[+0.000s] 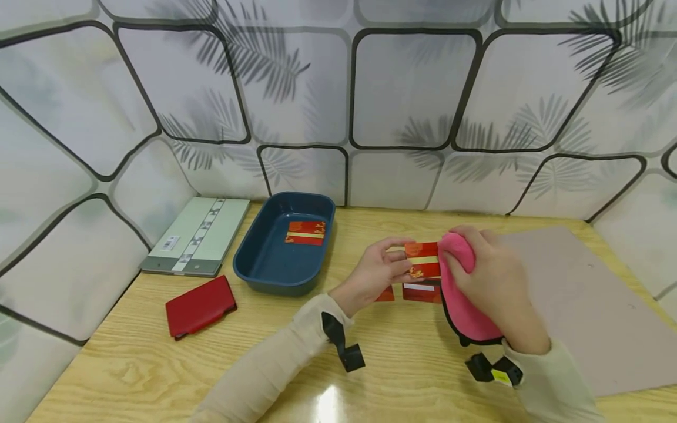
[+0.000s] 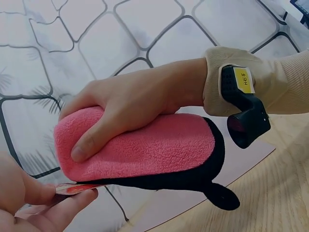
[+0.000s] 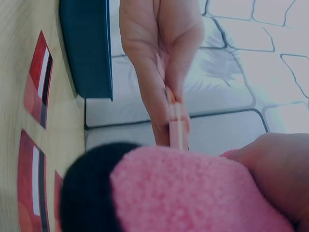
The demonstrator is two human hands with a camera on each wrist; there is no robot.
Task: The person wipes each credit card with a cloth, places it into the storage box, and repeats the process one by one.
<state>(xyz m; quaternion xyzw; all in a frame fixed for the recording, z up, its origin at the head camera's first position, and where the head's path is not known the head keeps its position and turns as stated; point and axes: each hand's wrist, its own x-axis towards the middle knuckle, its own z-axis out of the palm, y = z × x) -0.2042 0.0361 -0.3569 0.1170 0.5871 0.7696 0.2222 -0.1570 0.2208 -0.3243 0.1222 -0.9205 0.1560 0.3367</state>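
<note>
My left hand [image 1: 370, 273] pinches a red card with a gold band [image 1: 422, 260] at its left end, thumb on one face and fingers behind. Gripped in my right hand [image 1: 494, 279] is a pink fuzzy cleaning pad [image 1: 461, 305] with a black edge and a small black tab, its thumb lying on the plush. The pad's upper end overlaps the card's right end in the head view. In the left wrist view the card [image 2: 72, 188] lies right along the pad's black underside. Beneath the hands, red cards [image 3: 38, 79] with dark stripes and white strips rest on the table.
A dark blue tray [image 1: 264, 264] with a red and gold card [image 1: 305, 233] inside stands left of the hands. Farther left are a red wallet [image 1: 201, 306] and a pale green flat box [image 1: 182, 235]. A greyish-pink sheet [image 1: 587, 311] covers the table's right side. Patterned cloth walls close off the back.
</note>
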